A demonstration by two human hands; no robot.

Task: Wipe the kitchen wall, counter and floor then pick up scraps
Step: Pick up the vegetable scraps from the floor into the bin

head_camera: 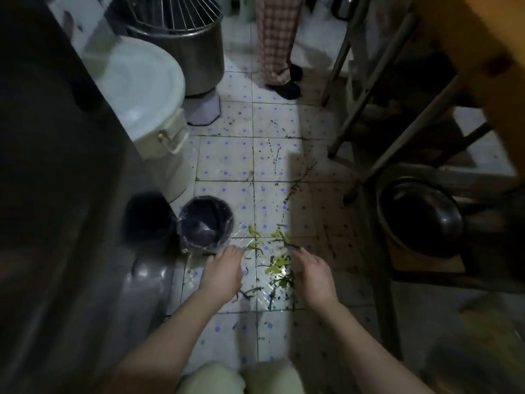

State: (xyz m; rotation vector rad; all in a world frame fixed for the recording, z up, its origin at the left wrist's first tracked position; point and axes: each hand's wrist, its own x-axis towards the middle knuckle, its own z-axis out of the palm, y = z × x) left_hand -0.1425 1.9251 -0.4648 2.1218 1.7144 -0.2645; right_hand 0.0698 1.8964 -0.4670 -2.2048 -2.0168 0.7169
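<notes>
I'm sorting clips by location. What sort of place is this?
Probably a working commercial kitchen: a large steel mixer bowl with wire guard, a lidded white bucket, and vegetable scraps on the tiled floor.

Single head cam, wide-angle w/ edge distortion, looking steeply down and fwd from crouch height. Close to tiled floor [227,160]; wearer's knees [241,376] at bottom edge, standing person's checked trousers [277,38] at top. No 2nd view, no shared coverage.
</notes>
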